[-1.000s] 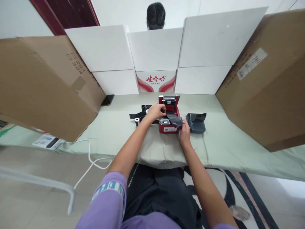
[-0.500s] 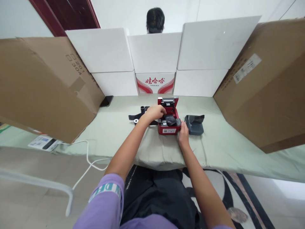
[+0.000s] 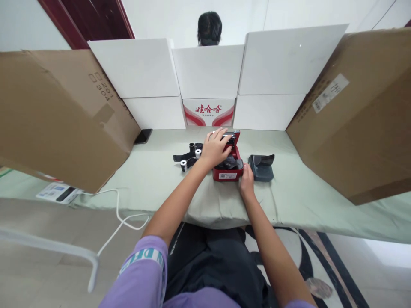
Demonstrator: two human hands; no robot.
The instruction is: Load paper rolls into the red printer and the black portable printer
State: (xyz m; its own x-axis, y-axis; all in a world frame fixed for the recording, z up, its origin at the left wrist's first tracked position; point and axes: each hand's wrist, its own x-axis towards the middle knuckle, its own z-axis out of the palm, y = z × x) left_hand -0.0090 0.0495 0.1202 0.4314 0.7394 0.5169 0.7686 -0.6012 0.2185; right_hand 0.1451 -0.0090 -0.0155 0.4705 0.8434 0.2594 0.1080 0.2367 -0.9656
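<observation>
A small red label printer (image 3: 226, 176), its lid (image 3: 236, 136) raised, stands near the table's front edge. Black film-like material (image 3: 230, 162) lies inside it. My left hand (image 3: 215, 149) is over the printer with fingers spread, at the raised lid and hiding much of it. Around the printer's right side my right hand (image 3: 247, 180) is closed, gripping it. Left of the printer lie white paper rolls (image 3: 183, 165) and a black strip (image 3: 181, 157). A dark grey device (image 3: 262, 170) with a dark flap sits just right of my right hand.
White boxes (image 3: 208, 70) form a wall behind the table, flanked by large cardboard boxes (image 3: 64, 111). A phone (image 3: 143, 136) lies at the back left. A power strip (image 3: 58, 192) with a white cable is at the left edge. Beyond the boxes shows a person's head (image 3: 209, 28).
My left hand has come up out of the printer's inside toward the raised lid, its fingers now spread. My right hand keeps its grip on the printer's side.
</observation>
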